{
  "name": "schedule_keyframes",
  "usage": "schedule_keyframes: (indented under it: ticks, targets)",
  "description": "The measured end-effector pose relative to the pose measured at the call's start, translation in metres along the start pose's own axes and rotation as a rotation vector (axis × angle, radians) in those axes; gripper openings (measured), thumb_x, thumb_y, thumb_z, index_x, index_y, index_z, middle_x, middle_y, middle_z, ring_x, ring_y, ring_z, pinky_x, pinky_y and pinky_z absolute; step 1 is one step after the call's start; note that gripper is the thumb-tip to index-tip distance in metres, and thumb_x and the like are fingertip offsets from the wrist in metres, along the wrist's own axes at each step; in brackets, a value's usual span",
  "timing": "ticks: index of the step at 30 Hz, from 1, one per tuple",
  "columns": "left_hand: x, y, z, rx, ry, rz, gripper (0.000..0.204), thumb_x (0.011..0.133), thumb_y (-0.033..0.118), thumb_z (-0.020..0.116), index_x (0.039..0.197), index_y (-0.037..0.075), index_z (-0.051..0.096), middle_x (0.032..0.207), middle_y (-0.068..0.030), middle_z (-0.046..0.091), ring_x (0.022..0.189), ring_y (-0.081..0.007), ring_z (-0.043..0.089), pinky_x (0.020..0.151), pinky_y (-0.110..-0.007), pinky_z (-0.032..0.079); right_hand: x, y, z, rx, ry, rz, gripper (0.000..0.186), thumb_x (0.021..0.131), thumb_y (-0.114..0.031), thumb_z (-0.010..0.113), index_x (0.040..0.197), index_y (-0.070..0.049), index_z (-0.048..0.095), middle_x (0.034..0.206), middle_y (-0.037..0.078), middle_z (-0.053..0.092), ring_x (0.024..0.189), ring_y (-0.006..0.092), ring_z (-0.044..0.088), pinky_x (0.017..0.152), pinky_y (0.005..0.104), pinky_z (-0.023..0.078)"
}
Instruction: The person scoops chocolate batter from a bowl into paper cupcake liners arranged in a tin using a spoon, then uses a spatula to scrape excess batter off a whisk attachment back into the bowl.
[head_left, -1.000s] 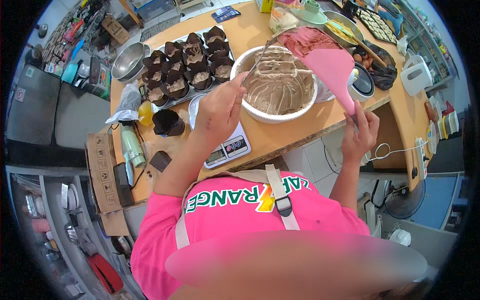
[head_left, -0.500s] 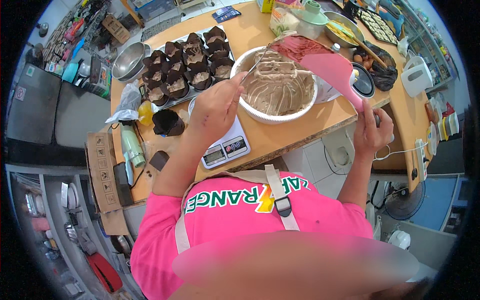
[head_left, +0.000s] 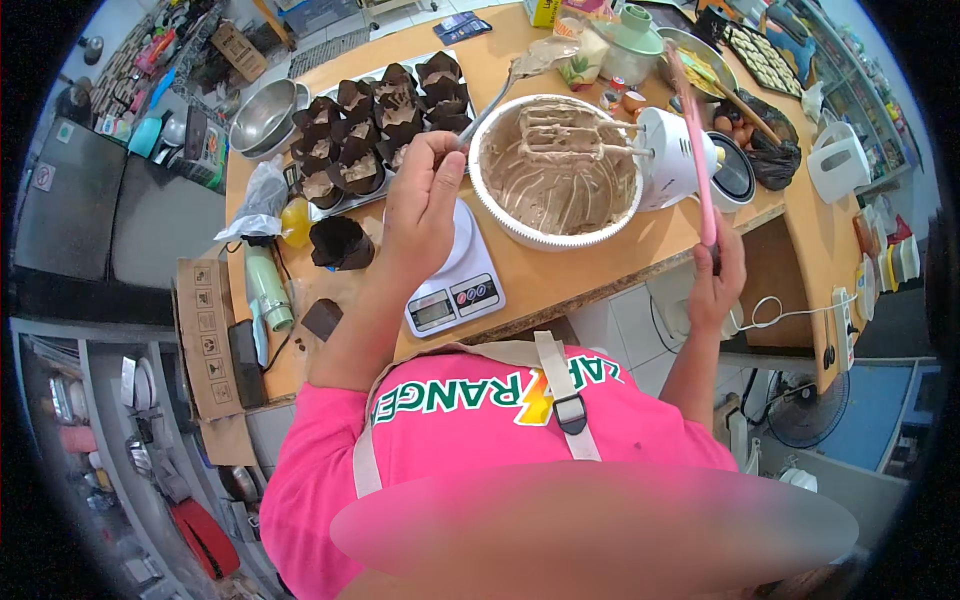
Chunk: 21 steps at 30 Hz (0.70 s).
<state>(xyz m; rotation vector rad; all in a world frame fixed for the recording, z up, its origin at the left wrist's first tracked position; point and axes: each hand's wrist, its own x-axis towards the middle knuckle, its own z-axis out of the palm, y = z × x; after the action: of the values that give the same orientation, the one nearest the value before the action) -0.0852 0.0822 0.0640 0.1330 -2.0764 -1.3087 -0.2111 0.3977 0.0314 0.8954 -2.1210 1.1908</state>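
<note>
At the left, brown-filled dark paper cups (head_left: 360, 172) stand close together in a tray (head_left: 345, 206), and another dark cup (head_left: 340, 245) stands apart on the table (head_left: 560, 270), nearer the person. Right of it, the left hand (head_left: 425, 200) is closed around the handle end of a spoon (head_left: 540, 58); the batter-smeared head sticks out beyond the knuckles, away from the body and slanting rightward. This hand is in front of part of a white kitchen scale (head_left: 458, 290). Next comes a white bowl (head_left: 545, 240) coated inside with brown batter (head_left: 580, 195), between the two hands. A white mixer (head_left: 680, 155) lies at its right side, beaters (head_left: 575, 135) reaching in over the batter. Farthest right of these, the right hand (head_left: 718, 275) grips a pink spatula (head_left: 694, 130) by its lower end; the blade rises above the fist, seen nearly edge-on, its tip well away from the fingers.
</note>
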Motion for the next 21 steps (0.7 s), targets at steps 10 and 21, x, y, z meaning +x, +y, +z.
schedule_keyframes:
  ticks: [10,21]
  targets:
    - [-0.003,0.009,0.011,0.092,-0.037,-0.030,0.024,0.097,0.019,0.051,0.110,0.000,0.048,0.083,-0.0129,0.058,0.073,-0.0214,0.055,0.068,-0.033,0.043,-0.009,-0.039,0.039,0.213,-0.080,-0.018,0.036,0.087,-0.009,0.059,0.121,0.001,0.057,0.087,0.014,0.059,0.071,0.0217,0.055,0.065,0.0320,0.044]
    - [-0.006,0.010,0.012,0.144,-0.059,0.056,0.024,0.097,0.019,0.050,0.112,0.000,0.049,0.087,-0.0160,0.059,0.077,-0.0252,0.058,0.070,-0.034,0.044,-0.009,-0.052,0.057,0.234,-0.199,-0.062,0.042,0.083,-0.009,0.064,0.123,0.001,0.057,0.082,0.014,0.057,0.066,0.0240,0.054,0.059,0.0316,0.044]
